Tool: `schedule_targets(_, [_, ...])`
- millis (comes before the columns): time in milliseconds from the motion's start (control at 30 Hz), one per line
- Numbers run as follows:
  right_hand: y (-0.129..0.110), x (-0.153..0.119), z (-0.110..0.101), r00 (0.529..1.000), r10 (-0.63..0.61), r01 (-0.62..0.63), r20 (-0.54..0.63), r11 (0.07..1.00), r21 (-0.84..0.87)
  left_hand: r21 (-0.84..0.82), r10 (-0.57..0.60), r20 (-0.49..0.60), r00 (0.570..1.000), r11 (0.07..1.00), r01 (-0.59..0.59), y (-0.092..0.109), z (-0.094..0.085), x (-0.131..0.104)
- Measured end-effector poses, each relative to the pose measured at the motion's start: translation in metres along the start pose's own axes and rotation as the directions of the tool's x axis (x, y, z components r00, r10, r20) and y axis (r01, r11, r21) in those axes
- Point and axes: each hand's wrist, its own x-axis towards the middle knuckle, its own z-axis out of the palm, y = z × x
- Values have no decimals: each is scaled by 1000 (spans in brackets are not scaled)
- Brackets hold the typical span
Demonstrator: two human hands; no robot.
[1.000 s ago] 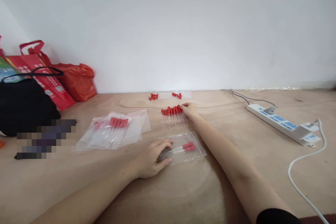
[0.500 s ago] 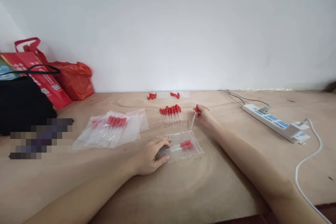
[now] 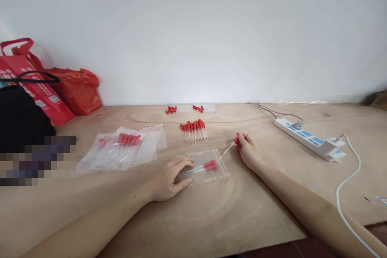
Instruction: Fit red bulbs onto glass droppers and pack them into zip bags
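Note:
My right hand (image 3: 247, 149) pinches a dropper (image 3: 229, 148) by its red rubber bulb. The clear tube slants down to the left, its tip at the mouth end of a clear zip-lock bag (image 3: 198, 156). Two red-bulbed droppers (image 3: 210, 165) lie inside that bag, bulbs toward the mouth. My left hand (image 3: 169, 179) holds the bag's left end against the table, thumb and fingers curved around it. Beyond the bag, a row of several loose droppers (image 3: 193, 131) lies with bulbs pointing away from me.
Left of the row is a spread of zip-lock bags (image 3: 104, 161), with red-bulbed droppers in some. Loose red bulbs (image 3: 171, 109) and another clear bag (image 3: 184, 109) sit by the wall. A white power strip (image 3: 308, 139) stands at right; red bags (image 3: 81, 90) and a black bag (image 3: 24, 121) at left.
My right hand has moved toward me and to the right, tilting the dropper so its tip meets the bag's mouth end. My left hand stays on the bag. The view has shifted slightly.

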Motion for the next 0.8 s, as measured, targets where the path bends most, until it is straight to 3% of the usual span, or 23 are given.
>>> schedule_targets(167, [3,4,-2,999,-33,31,-33,997,-71,8,0,10,1000,1000,0,1,0,0])
schedule_targets(400, [-2,-3,2,1000,20,-20,-10,1000,3,12,-10,19,1000,1000,9,0,0,0])
schedule_targets(500, [-9,-13,7,992,82,-87,95,995,44,4,-27,14,1000,1000,27,0,0,-1])
schedule_targets(600, [-17,-25,11,950,137,-142,281,990,-2,8,-40,15,999,999,39,1,0,-1])
schedule_targets(700, [-20,-31,13,894,143,-82,424,984,-160,3,-46,15,999,999,46,2,-1,-1])
schedule_targets(800, [-18,-31,14,875,110,29,472,960,-278,-1,-53,12,998,999,53,4,-1,-1])
